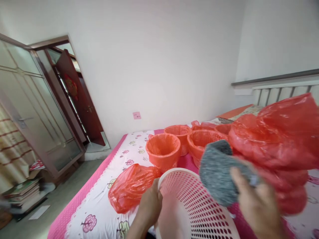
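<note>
Soft daylight falls on plain white walls (159, 59) bearing a small pink socket plate (137, 115), with a dark red door (79, 96) and glass-panelled doors (30, 109) at left, a grey floor (62, 196), stacked books (22, 192) and a floral-sheeted bed (99, 205).

A home bedroom is shown: a bed (104, 196) with patterned sheet, a headboard (281, 91), a glass-panelled door (37, 113).
</note>
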Available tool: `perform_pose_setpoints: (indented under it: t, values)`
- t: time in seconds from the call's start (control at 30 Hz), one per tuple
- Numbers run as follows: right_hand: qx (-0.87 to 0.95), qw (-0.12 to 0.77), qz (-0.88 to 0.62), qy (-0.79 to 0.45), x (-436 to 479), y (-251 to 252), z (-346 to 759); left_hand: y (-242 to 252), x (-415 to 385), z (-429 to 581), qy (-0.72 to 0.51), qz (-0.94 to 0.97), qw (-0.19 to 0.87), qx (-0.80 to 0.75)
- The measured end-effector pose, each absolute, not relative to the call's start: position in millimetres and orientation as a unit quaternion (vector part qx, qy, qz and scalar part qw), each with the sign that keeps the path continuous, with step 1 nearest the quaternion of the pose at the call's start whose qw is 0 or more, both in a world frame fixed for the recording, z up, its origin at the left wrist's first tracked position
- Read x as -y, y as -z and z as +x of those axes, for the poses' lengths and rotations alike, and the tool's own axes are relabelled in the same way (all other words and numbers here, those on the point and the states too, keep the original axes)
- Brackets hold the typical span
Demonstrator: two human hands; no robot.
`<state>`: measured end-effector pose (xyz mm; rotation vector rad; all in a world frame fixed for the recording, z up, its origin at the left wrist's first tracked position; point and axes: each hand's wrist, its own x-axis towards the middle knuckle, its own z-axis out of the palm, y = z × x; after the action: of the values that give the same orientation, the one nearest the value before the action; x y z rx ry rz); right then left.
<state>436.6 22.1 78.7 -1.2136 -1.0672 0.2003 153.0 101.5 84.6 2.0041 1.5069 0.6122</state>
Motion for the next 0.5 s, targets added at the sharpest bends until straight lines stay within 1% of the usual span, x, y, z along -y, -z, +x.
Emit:
perform_pose_setpoints:
  t: [0.03,0.1,0.17,0.2,0.23,0.3,0.43,0.5]
  values:
    - [0.518,0.664,-0.527,-0.114,-39,-83,415,-84,-98,157,-0.224,0.749,0.275,-0.56]
    - [0.673,0.521,-0.494,-0.178,-68,-85,377,-80,-91,164,-0.231,0.762,0.284,-0.534]
    - [0.775,0.366,-0.473,-0.205,-85,-83,352,-74,-87,167,-0.252,0.769,0.301,-0.505]
    - [0.796,0.316,-0.474,-0.205,-88,-81,346,-70,-85,167,-0.261,0.768,0.306,-0.498]
    - [0.804,0.287,-0.479,-0.205,-89,-80,343,-67,-85,165,-0.265,0.768,0.306,-0.497]
    - [0.797,0.285,-0.484,-0.222,-86,-80,344,-62,-84,161,-0.26,0.769,0.296,-0.503]
    - [0.769,0.356,-0.445,-0.29,-79,-78,353,-61,-82,153,-0.271,0.773,0.292,-0.494]
    - [0.771,0.363,-0.445,-0.275,-82,-76,353,-62,-81,152,-0.296,0.768,0.305,-0.478]
